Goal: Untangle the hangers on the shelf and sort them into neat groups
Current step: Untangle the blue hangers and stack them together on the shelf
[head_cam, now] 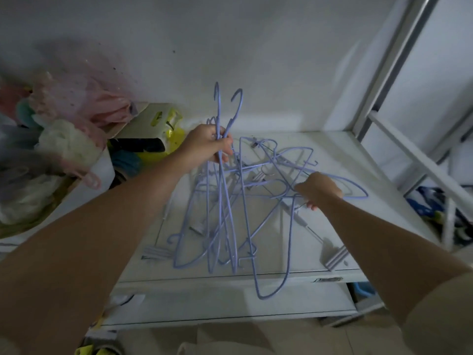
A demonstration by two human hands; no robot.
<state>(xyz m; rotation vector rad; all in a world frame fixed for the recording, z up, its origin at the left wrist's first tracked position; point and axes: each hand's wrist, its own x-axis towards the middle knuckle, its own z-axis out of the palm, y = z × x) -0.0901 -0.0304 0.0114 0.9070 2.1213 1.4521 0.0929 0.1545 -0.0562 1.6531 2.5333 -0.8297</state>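
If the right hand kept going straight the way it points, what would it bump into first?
Probably the tangle of purple hangers: the right hand points up-left into it, already gripping one wire. Depth is hard to judge.

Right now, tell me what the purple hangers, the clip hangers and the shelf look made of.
Purple hangers: thin wire, probably metal under a matte lilac coating; the rods are slim and evenly coloured.
Clip hangers: grey ribbed clips, likely plastic, on thin bare-looking rods.
Shelf: smooth white board, perhaps painted metal or laminate; unclear.

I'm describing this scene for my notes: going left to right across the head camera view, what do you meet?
Heap of plastic bags → yellow bag → left hand gripping blue hangers → right hand → white metal frame.
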